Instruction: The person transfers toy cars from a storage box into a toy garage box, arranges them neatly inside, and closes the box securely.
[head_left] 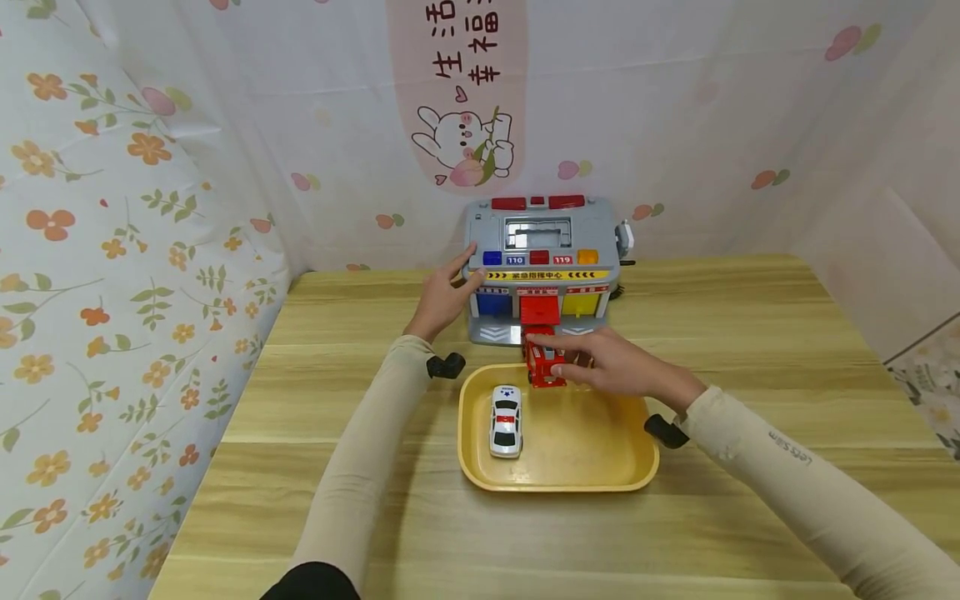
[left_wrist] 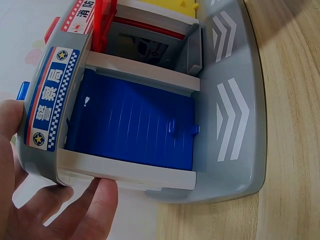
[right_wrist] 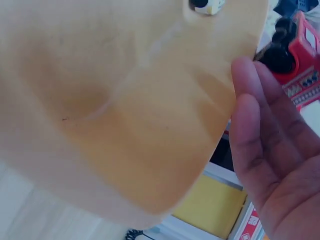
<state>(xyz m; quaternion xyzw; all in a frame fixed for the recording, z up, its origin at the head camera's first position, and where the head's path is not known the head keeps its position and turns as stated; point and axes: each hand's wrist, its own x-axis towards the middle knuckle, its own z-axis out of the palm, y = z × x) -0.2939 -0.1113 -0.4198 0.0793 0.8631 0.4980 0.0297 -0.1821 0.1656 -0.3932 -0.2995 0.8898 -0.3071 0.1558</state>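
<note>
A grey toy emergency station (head_left: pixel 487 229) stands against the back cloth. My left hand (head_left: pixel 441 302) holds its left side, thumb near the blue roof light and fingers against the side wall. A red toy fire truck (head_left: pixel 546 367) is in my right hand (head_left: pixel 615 362), pinched over the far rim of the yellow tray (head_left: pixel 585 450), in front of the station's middle bay. That bay's red door (head_left: pixel 540 310) is raised, while the blue door (left_wrist: pixel 132 122) is down. A white toy police car (head_left: pixel 506 421) lies in the tray's left part.
The wooden table (head_left: pixel 337 375) carries the tray and the station. Behind it hangs a printed cloth (head_left: pixel 300 125), with a floral cloth (head_left: pixel 112 333) at the left. A yellow door (head_left: pixel 580 305) closes the station's right bay.
</note>
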